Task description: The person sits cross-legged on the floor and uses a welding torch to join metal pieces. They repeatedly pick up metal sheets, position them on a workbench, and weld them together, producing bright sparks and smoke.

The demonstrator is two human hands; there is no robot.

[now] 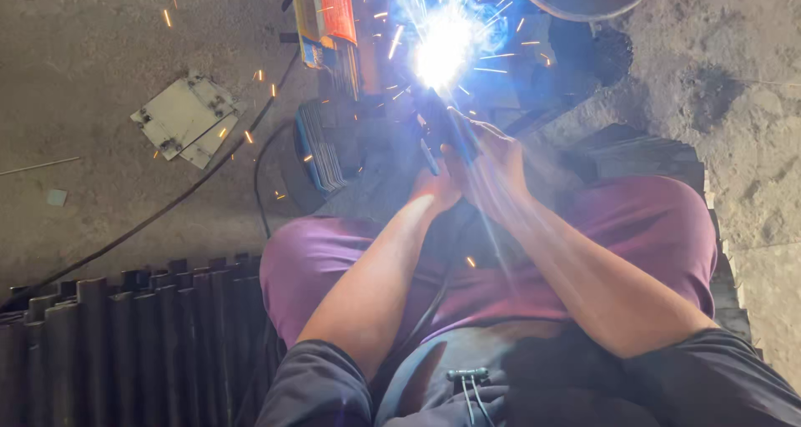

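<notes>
Both my hands are clasped together in front of my knees around a dark blue-handled welding electrode holder point(446, 131). My left hand point(435, 189) supports it from below. My right hand point(494, 172) wraps the handle from the right. The holder's tip points away from me into a bright blue-white arc point(442, 47) that throws orange sparks over dark metal pieces on the floor. The glare hides the workpiece at the arc.
A bundle of dark metal pipes point(125, 343) lies at lower left. A black cable point(150, 218) runs across the concrete floor. Small light metal plates point(185, 116) lie at upper left. A stack of flat plates point(321, 147) stands beside the arc, with a red and yellow packet point(327, 10) beyond.
</notes>
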